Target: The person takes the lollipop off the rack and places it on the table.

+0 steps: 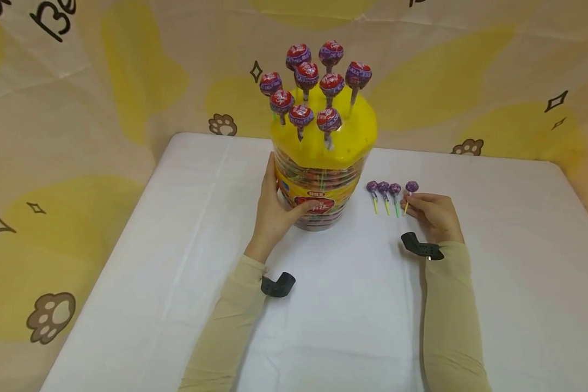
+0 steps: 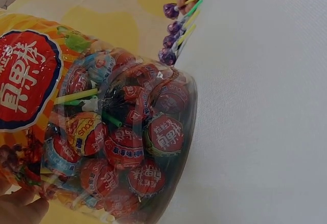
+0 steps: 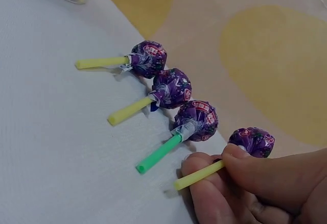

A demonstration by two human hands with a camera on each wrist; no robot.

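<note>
My left hand point(image 1: 271, 209) grips the side of a big clear candy jar point(image 1: 318, 179), its thumb laid across the front label. The jar has a yellow lid point(image 1: 343, 147) with several purple-and-red lollipops point(image 1: 329, 121) standing in it, sticks down. Wrapped candies point(image 2: 122, 147) fill the jar in the left wrist view. Between thumb and fingers, my right hand point(image 1: 433, 212) pinches the yellow stick of a purple lollipop point(image 3: 253, 141). Just left of it, three more purple lollipops point(image 3: 196, 122) lie in a row, one with a green stick and two with yellow sticks.
All this stands on a white-covered table point(image 1: 353, 316), whose back edge meets a patterned cloth backdrop point(image 1: 421, 76). Each wrist carries a black camera mount point(image 1: 278, 285). The jar stands near the table's back edge, left of the loose lollipops.
</note>
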